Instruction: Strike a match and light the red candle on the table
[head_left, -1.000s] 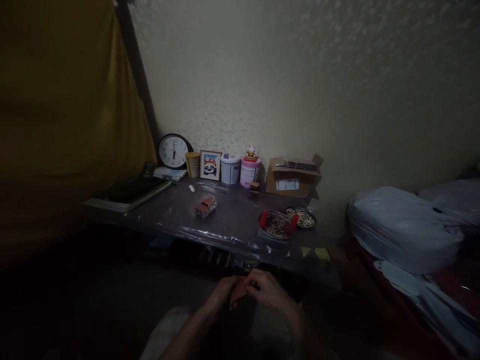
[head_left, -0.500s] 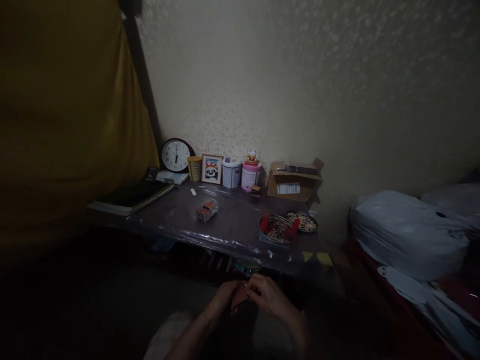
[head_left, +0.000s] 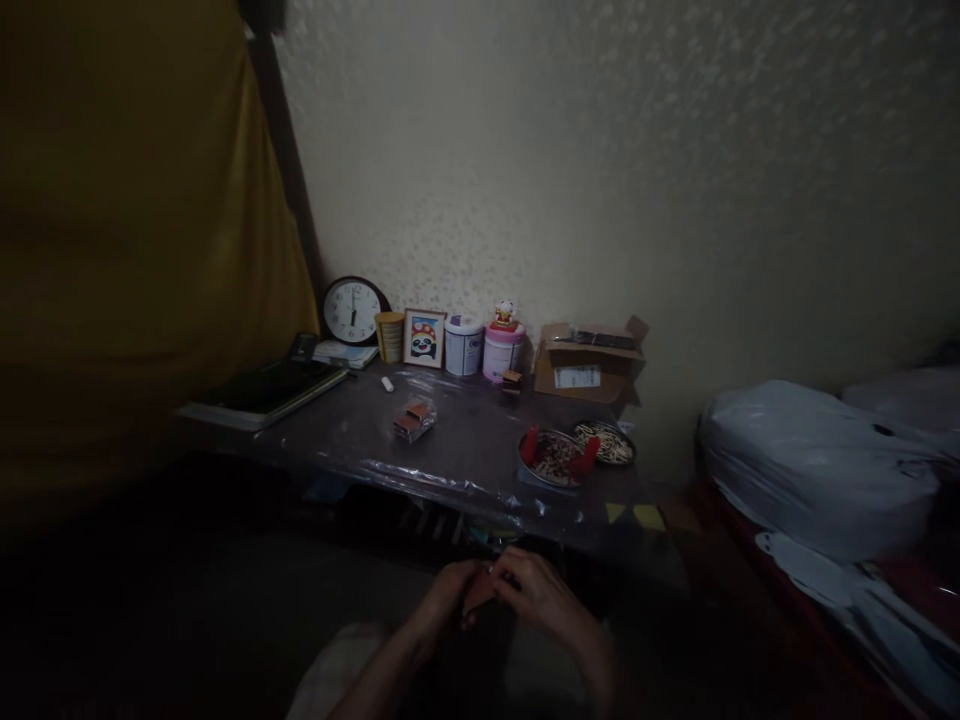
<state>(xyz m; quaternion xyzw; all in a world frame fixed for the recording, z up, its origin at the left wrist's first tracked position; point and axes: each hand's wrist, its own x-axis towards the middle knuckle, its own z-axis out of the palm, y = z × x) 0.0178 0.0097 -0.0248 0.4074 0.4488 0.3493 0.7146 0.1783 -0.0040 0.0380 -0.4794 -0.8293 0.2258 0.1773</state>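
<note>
Both my hands meet low in the dim foreground, just in front of the table's near edge. My left hand [head_left: 444, 596] is curled around a small reddish-brown object [head_left: 478, 595], perhaps a little box. My right hand [head_left: 544, 597] pinches at that same object from the right, fingers closed. It is too dark to make out what the object is. On the table beyond sit a round metal dish [head_left: 553, 458] with small dark bits and two red pieces, and a second dish [head_left: 609, 443] of pale sticks.
A plastic-covered table [head_left: 352, 430] holds a clear packet of small boxes [head_left: 412, 420], a clock [head_left: 350, 311], a framed picture [head_left: 424, 338], tins [head_left: 463, 346], a cardboard box [head_left: 589, 362] and a notebook [head_left: 266, 390]. A yellow curtain [head_left: 127, 250] hangs left. Bundled bags [head_left: 817, 465] lie right.
The view tilted slightly, so the table sits lower in frame. My hands stayed together on the small object, with only slight finger movement.
</note>
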